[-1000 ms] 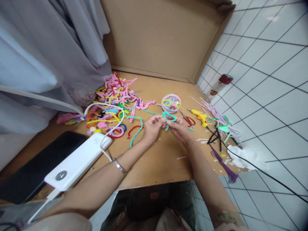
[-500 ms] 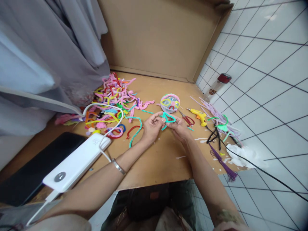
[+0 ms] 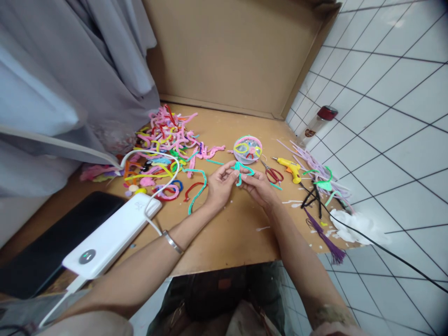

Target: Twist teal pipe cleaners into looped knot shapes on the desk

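Between my two hands is a turquoise pipe cleaner (image 3: 247,166), bent into a loop with a short tail hanging down. My left hand (image 3: 224,185) pinches its left side between thumb and fingers. On the other side, my right hand (image 3: 259,187) grips the loop's lower right part with its fingertips. Just beyond the hands stands a round clear container (image 3: 247,150) with a pink rim and yellow loops on it. Red-handled scissors (image 3: 274,174) lie right of my right hand. A longer turquoise pipe cleaner (image 3: 204,179) rests left of my left hand.
A heap of coloured pipe cleaners (image 3: 171,135) covers the back left. A white power bank (image 3: 111,237) with a cable and a black slab (image 3: 59,242) lie front left. To the right are a yellow glue gun (image 3: 289,169), a purple tassel (image 3: 325,238) and a bottle (image 3: 318,123).
The turquoise loop has turned and looks narrower, and its tail now hangs below between the hands. My fingers have shifted slightly on it; the things on the table have stayed put.
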Available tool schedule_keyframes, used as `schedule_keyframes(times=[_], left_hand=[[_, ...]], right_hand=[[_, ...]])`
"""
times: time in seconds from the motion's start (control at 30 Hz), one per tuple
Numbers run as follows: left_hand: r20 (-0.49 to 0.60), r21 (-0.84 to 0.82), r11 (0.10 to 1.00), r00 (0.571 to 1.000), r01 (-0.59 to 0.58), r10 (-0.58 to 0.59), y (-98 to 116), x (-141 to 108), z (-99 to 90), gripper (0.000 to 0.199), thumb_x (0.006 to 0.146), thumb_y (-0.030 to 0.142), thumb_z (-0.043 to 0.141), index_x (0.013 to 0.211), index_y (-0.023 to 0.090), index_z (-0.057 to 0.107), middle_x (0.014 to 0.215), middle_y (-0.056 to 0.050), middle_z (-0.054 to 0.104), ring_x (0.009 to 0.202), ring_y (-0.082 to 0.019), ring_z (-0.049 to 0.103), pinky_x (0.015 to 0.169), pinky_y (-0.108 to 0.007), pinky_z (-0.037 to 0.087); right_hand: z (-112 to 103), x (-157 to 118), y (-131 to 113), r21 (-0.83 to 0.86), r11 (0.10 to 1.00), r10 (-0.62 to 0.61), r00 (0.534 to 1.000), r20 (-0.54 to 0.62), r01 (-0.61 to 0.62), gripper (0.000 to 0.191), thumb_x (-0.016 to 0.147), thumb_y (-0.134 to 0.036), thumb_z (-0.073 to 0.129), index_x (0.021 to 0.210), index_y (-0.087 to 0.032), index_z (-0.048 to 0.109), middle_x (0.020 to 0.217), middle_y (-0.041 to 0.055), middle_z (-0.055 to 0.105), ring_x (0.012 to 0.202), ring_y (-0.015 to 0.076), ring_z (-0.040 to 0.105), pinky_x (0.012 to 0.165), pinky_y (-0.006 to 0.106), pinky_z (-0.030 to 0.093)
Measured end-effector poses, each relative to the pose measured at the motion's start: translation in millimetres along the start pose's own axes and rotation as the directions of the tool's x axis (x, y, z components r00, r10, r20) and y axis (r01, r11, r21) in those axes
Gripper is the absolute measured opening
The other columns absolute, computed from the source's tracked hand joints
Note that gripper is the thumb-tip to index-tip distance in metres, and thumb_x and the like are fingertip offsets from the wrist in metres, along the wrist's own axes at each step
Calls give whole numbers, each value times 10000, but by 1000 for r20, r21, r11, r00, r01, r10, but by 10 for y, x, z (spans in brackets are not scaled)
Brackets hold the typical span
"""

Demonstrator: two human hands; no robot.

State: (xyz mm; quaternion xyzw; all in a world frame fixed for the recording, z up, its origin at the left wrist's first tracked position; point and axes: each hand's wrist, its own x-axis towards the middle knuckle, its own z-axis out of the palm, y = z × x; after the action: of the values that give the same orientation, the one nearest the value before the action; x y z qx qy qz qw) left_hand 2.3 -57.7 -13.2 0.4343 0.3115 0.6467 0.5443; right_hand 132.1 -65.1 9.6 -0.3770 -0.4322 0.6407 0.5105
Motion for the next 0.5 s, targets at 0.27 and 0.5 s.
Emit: schedule_keyframes(times=[0.27,0.5], left_hand=[[36,4,1000,999,-1,1,-39,-29,16,478,713,478,805,1052,155,714,670,-5,690,594,-117,605,619,-249,527],[31,74,997,999,17,-19,-24,-20,-26,437,816,507,702,1083,163,738,786,-46,737,638,-141,640,637,-275,556]], right_hand=[[84,13,51,84,996,32,994,-102,-24,411,478,-360,948,721,-191,662,620,-45,644,551,83,558,560,221,451],[86,10,65,56,998,-11,991,-135,19,391,489,-374,934,683,-198,643,570,-44,617,527,99,558,526,228,447]])
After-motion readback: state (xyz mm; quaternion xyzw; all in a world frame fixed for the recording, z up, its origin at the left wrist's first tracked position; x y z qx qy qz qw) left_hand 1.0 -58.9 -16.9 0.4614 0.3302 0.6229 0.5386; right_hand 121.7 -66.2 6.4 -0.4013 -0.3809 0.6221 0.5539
